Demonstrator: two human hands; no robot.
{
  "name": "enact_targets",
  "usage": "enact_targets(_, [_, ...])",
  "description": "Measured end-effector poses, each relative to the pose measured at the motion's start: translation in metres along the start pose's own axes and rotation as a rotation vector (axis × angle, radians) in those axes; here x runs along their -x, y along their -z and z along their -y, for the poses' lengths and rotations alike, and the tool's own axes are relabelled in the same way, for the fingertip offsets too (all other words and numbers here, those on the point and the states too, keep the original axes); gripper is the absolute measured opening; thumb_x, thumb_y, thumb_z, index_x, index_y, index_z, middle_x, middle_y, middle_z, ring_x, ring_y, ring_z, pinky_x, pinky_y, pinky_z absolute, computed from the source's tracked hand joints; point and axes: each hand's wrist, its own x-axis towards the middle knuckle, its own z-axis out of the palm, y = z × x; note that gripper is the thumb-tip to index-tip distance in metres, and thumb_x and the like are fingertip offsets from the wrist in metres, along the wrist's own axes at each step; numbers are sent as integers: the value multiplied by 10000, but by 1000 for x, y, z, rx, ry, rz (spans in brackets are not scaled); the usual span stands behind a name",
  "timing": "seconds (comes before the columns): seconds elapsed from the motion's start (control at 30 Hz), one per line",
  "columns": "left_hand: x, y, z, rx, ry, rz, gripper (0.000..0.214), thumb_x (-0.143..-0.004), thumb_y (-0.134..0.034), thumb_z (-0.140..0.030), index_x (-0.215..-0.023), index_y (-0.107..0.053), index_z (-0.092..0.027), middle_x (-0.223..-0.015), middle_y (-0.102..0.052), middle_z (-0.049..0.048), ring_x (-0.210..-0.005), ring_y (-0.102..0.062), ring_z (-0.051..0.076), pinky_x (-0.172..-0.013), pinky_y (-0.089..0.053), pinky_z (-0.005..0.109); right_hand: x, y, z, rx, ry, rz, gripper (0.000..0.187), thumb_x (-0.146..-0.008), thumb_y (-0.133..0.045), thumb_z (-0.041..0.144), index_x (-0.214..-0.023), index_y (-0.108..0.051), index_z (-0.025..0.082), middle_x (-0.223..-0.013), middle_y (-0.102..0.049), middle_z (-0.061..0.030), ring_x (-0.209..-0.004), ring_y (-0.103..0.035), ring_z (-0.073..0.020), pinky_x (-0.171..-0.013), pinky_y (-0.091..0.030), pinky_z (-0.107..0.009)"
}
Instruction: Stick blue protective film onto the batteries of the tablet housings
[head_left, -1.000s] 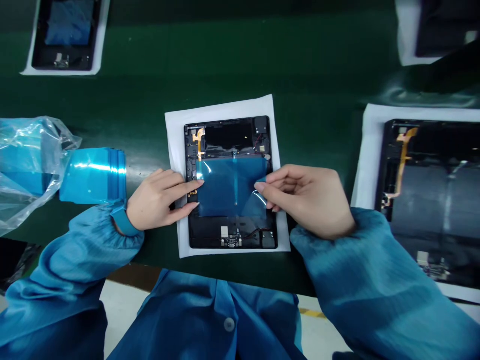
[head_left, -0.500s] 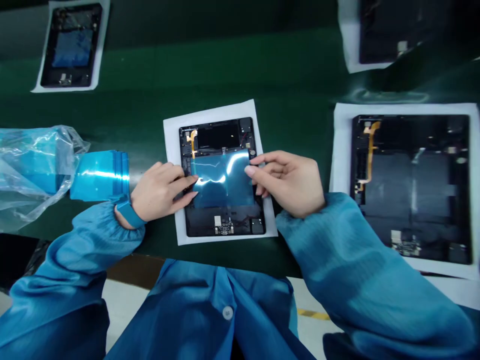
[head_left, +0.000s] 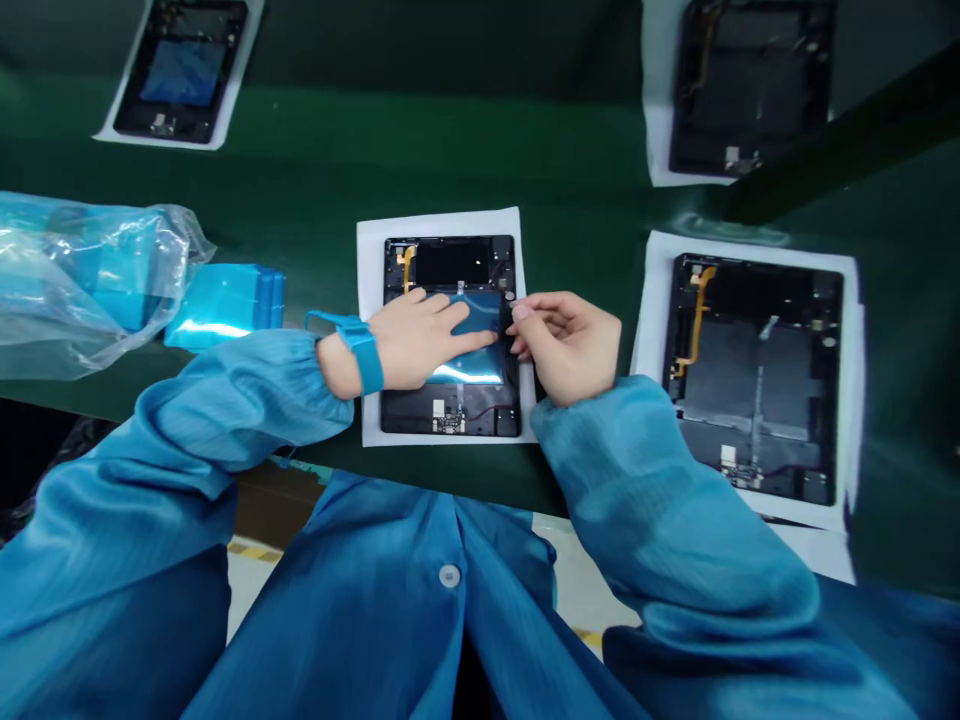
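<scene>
An opened tablet (head_left: 416,408) with bare circuit boards and an orange flex cable lies on a white sheet (head_left: 371,240). A shiny blue film (head_left: 480,371) covers the middle of its inside. My left hand (head_left: 420,340) lies flat across this film with its fingers stretched out, hiding the film's left part. At the right rim of the tablet my right hand (head_left: 574,345) is closed, thumb against the curled fingers, close to the film's right edge. What it pinches, if anything, is too small to tell.
Left of the tablet are a stack of blue films (head_left: 217,305) and a clear plastic bag (head_left: 90,280) of more. Other opened tablets lie on white sheets: one at right (head_left: 787,400), one at upper right (head_left: 750,90), one at upper left (head_left: 180,75) with blue film.
My left hand has moved right from the film's left edge onto its middle, fingers now spread over it. My right hand stays by the right edge, fingers more curled. The view has shifted.
</scene>
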Motion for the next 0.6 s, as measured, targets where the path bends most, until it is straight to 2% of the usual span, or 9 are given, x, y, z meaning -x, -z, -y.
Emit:
enact_targets(0.1, [23, -3, 16, 69, 130, -122, 550, -947, -473, -194, -1497, -485, -191, -1258, -614, 158, -1144, -575, 323, -937, -440, 457, 6, -1, 9, 295, 308, 154, 258, -941, -592, 397, -996, -730, 186, -883, -725, -67, -746, -652, -181, -716, -539, -338])
enact_targets(0.17, [42, -8, 27, 115, 250, -206, 529, -959, -527, -311, -1461, -517, -145, -1307, -594, 177, -1172, -563, 343, -948, -454, 474, 8, -5, 17, 526, 545, 357, 336, -993, -522, 399, -1095, -745, 168, -1000, -722, -116, -883, -646, -228, -841, -516, -383])
enact_targets(0.23, [59, -14, 33, 162, 307, -235, 622, -930, -607, -486, -1438, -537, -134, -1385, -557, 190, -1209, -549, 368, -967, -463, 501, 5, -13, 25, 723, 697, 538, 433, -1017, -474, 442, -1230, -716, 153, -1084, -694, -149, -951, -616, -267, -877, -478, -410])
enact_targets(0.3, [70, -21, 35, 202, 299, -228, 792, -864, -658, -642, -1449, -524, -124, -1454, -515, 204, -1281, -516, 391, -1016, -452, 530, -2, -23, 31, 867, 753, 620, 524, -1015, -453, 502, -1349, -656, 152, -1135, -660, -164, -953, -591, -283, -858, -449, -416])
enact_targets(0.43, [79, -33, 29, 233, 261, -201, 1126, -719, -700, -807, -1524, -416, -72, -1558, -408, 255, -1426, -406, 428, -1139, -374, 568, -20, -37, 39, 1003, 712, 605, 630, -1003, -430, 576, -1448, -573, 152, -1193, -617, -184, -953, -569, -293, -820, -410, -402])
enact_targets(0.5, [80, -37, 26, 234, 261, -196, 1204, -689, -682, -850, -1543, -382, -58, -1577, -381, 266, -1440, -393, 437, -1162, -355, 572, -23, -39, 41, 1032, 709, 598, 657, -1001, -421, 592, -1459, -557, 142, -1195, -613, -193, -951, -561, -296, -800, -396, -397])
enact_targets(0.6, [80, -38, 24, 225, 269, -191, 1217, -705, -628, -881, -1550, -369, -45, -1587, -370, 268, -1447, -390, 436, -1182, -332, 582, -11, -38, 40, 1052, 799, 620, 720, -993, -390, 638, -1444, -560, 104, -1158, -626, -198, -944, -550, -299, -788, -377, -396])
